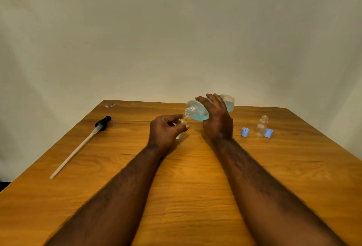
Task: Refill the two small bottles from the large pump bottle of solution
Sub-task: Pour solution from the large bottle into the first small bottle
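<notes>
My right hand (217, 118) grips the large bottle (197, 111) of blue solution, tipped on its side with its open neck pointing left and down. That neck meets the mouth of a small clear bottle (183, 121), which my left hand (166, 131) holds; my fingers hide most of it. A second small clear bottle (261, 126) stands upright and uncapped at the right. Two blue caps, one (245, 132) to its left and one (268, 133) to its right, lie beside it. The black pump head with its long dip tube (78, 145) lies on the table at the left.
The wooden table (186, 177) ends at a plain cloth backdrop behind. A small scrap (110, 105) lies at the far left corner. Both my forearms stretch across the table's middle.
</notes>
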